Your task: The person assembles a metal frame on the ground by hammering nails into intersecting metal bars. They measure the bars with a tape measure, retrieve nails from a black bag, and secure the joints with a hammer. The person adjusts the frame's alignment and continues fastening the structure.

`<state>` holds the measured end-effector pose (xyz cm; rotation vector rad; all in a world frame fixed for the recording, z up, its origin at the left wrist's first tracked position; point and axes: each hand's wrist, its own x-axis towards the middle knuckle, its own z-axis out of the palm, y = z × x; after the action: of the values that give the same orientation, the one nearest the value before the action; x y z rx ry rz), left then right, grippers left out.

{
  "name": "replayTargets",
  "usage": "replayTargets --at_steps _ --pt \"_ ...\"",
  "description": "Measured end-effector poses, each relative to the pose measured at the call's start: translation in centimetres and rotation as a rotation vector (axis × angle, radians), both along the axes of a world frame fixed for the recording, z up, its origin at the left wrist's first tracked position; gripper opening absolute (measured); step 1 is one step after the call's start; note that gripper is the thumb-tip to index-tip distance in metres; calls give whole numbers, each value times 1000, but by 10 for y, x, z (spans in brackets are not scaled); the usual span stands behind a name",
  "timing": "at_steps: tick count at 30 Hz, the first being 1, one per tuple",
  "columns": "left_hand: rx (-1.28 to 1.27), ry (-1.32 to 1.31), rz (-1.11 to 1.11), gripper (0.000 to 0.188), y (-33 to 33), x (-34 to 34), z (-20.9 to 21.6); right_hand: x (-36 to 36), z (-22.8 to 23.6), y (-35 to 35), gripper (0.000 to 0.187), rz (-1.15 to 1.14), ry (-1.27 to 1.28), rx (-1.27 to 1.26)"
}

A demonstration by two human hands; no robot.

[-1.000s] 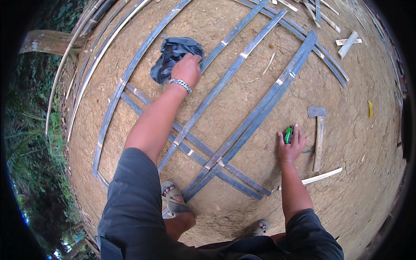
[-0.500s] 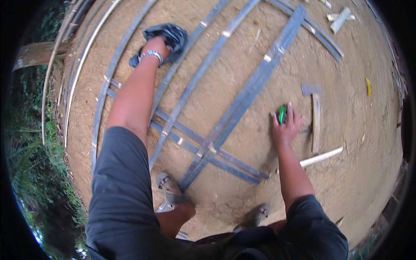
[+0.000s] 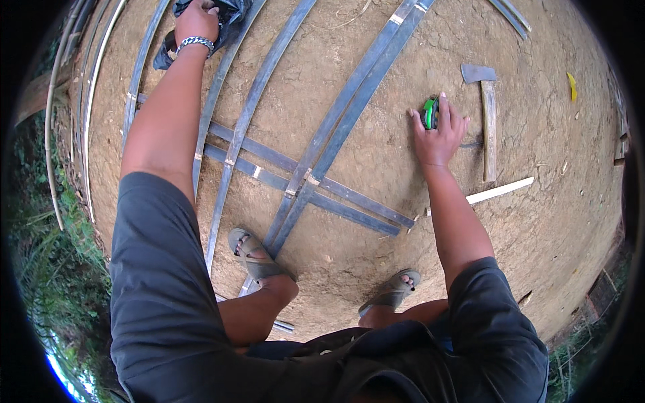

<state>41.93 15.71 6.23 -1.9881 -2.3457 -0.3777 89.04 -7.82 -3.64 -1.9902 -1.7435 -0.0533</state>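
Observation:
My left hand point(image 3: 196, 23), with a chain bracelet at the wrist, reaches far to the upper left and is closed on a crumpled black plastic bag point(image 3: 232, 12). The bag lies over the long dark slats there. On the right, the fingers of my right hand point(image 3: 439, 137) are around a green and black tape measure point(image 3: 430, 113) on the dirt. Thumb and fingers lie on either side of it. Right of that hand is a hatchet point(image 3: 489, 127), its wooden handle pointing toward me and its metal head at the far end.
Long dark slats point(image 3: 349, 111) run across the bare dirt, crossed by a pair of shorter slats point(image 3: 363, 218). A pale stick point(image 3: 500, 191) lies beside my right forearm. A yellow strip point(image 3: 572, 87) is farther right. Poles point(image 3: 50, 134) and green plants point(image 3: 47, 269) border the left.
The view has shifted, so the slats, hatchet and both hands appear higher in the picture. Both hands keep about the same place relative to the bag and the tape measure.

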Motion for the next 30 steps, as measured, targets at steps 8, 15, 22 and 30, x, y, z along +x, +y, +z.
replayTargets --at_steps 8,15,22,30 --pt "368 -655 -87 20 -69 43 55 2 -4 1 82 -6 -24 -14" --pt "249 -1345 274 48 -237 124 60 6 10 1 86 16 -39 -105" --pt "-76 -1773 642 35 -362 175 24 16 48 1 99 164 75 -434" --pt "-382 -1970 558 17 -423 193 0 112 64 -4 76 234 58 -321"
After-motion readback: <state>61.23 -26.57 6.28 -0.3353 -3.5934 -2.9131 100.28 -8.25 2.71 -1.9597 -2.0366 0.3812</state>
